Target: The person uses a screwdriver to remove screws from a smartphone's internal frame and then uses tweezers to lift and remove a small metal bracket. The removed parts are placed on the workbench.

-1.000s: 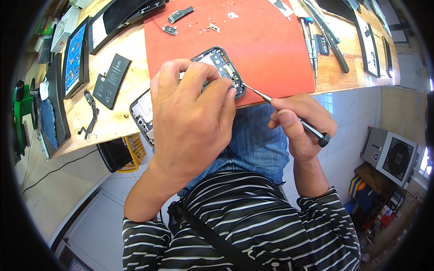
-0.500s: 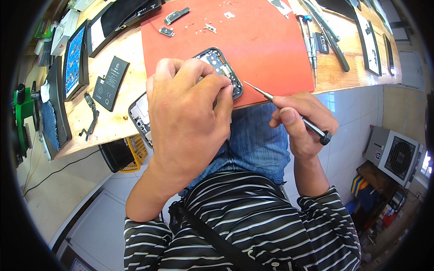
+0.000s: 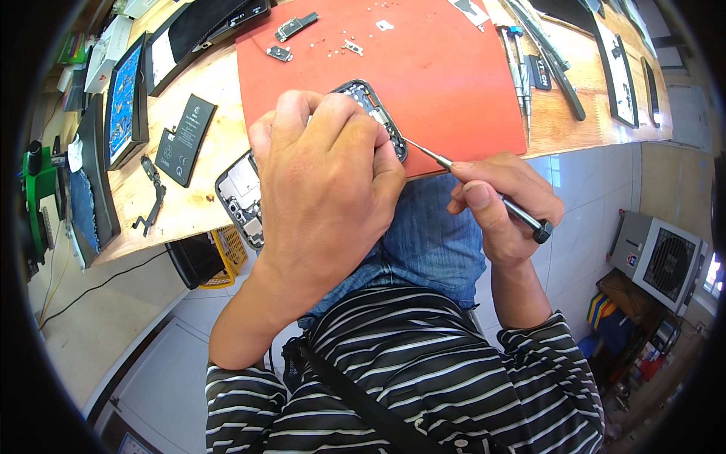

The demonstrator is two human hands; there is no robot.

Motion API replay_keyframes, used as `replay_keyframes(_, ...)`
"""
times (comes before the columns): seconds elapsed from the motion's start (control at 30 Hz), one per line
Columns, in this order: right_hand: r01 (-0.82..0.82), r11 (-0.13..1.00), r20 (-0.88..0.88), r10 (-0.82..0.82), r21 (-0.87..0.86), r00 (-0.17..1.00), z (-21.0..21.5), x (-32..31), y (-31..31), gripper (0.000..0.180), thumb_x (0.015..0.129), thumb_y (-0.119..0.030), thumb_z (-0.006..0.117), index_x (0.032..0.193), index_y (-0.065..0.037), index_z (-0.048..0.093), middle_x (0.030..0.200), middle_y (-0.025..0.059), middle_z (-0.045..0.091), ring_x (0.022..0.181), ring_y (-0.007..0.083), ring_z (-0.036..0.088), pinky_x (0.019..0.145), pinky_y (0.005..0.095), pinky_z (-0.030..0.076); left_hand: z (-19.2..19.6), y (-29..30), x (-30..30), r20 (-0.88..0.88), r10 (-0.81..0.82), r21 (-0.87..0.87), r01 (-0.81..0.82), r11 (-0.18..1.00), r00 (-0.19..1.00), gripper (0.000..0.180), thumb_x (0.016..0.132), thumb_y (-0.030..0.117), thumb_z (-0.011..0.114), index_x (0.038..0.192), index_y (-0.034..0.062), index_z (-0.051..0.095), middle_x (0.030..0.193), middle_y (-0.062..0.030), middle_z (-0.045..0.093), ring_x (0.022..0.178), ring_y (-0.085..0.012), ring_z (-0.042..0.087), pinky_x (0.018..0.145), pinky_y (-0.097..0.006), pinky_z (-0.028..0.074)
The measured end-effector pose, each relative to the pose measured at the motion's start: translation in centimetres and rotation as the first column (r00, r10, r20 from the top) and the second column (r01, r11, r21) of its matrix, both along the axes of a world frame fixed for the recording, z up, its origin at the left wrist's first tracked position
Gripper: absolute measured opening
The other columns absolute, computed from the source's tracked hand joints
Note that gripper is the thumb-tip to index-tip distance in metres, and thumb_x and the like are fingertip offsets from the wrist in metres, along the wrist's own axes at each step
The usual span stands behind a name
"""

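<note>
An opened smartphone (image 3: 240, 189) lies slantwise at the table's near edge, its inner parts showing at both ends. My left hand (image 3: 325, 174) is over its middle and hides that stretch. The fingers of this hand are curled and pressed together; what they pinch, if anything, is hidden beneath them. In my right hand (image 3: 508, 208) is a slim screwdriver (image 3: 446, 162) with a dark end cap, held between thumb and fingers. The screwdriver's thin tip points left and reaches the phone's right end; whether it touches the frame I cannot tell.
Loose metal parts (image 3: 352, 48) and tiny screws lie on the red mat (image 3: 454, 91). A black phone battery (image 3: 187, 140) and a dark flex cable (image 3: 152, 197) rest on the wood at left. More screwdrivers (image 3: 522, 72) and tweezers (image 3: 548, 45) lie at right.
My left hand has shifted slightly right and rolled over, uncovering more of the phone's left end. The screwdriver tip has moved slightly left, closer to the phone.
</note>
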State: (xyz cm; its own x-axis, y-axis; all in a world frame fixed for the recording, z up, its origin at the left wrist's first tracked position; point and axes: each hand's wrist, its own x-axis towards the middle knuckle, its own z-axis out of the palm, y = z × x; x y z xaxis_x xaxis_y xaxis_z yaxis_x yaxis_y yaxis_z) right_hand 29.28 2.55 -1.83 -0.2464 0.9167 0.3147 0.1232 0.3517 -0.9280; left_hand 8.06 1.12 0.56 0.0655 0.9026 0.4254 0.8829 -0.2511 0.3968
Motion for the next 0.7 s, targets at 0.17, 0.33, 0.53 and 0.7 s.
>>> replay_keyframes(0.17,-0.003,1.0,0.005,0.003,0.002,1.0,0.0,0.0,0.0,0.017,0.091,-0.006,0.083,0.105,0.004,0.083,0.084,0.0138,0.079,0.069,0.0179,0.071,0.063,0.0292,0.053,-0.3,0.1,-0.1,0.0,-0.012,0.035,0.012,0.999,1.0,0.017,0.073,0.006,0.078,0.083,0.0092,0.065,0.09,-0.0025,0.06,0.096,-0.0289,0.06,0.086,-0.048,0.04)
replay_keyframes(0.33,-0.006,1.0,0.013,0.006,0.02,1.0,-0.1,0.0,0.1,0.017,0.091,-0.006,0.083,0.105,0.004,0.084,0.085,0.0143,0.079,0.07,0.0189,0.072,0.063,0.0298,0.054,-0.2,-0.1,-0.5,0.019,-0.016,0.002,0.016,1.0,1.0,0.016,0.075,0.007,0.079,0.083,0.0097,0.066,0.091,-0.0024,0.062,0.097,-0.0288,0.06,0.089,-0.048,0.04)
replay_keyframes(0.53,-0.011,1.0,0.003,0.01,0.017,1.0,-0.2,-0.1,0.1,0.017,0.09,-0.005,0.083,0.105,0.005,0.083,0.084,0.0144,0.079,0.07,0.0193,0.072,0.063,0.0303,0.054,0.3,-0.3,-0.8,0.073,-0.024,-0.032,0.027,0.999,0.997,0.013,0.08,0.005,0.082,0.088,0.0081,0.072,0.091,-0.0042,0.07,0.093,-0.0276,0.063,0.086,-0.04,0.047)
replay_keyframes(0.7,-0.012,1.0,0.004,0.012,0.019,1.0,-0.2,0.1,0.1,0.018,0.09,-0.005,0.083,0.105,0.005,0.083,0.085,0.0148,0.08,0.071,0.0196,0.073,0.063,0.0305,0.055,0.8,-0.7,-1.7,0.1,-0.024,-0.001,0.024,1.0,0.995,0.013,0.08,-0.001,0.078,0.09,0.0048,0.073,0.092,-0.0077,0.07,0.093,-0.0287,0.064,0.088,-0.04,0.05)
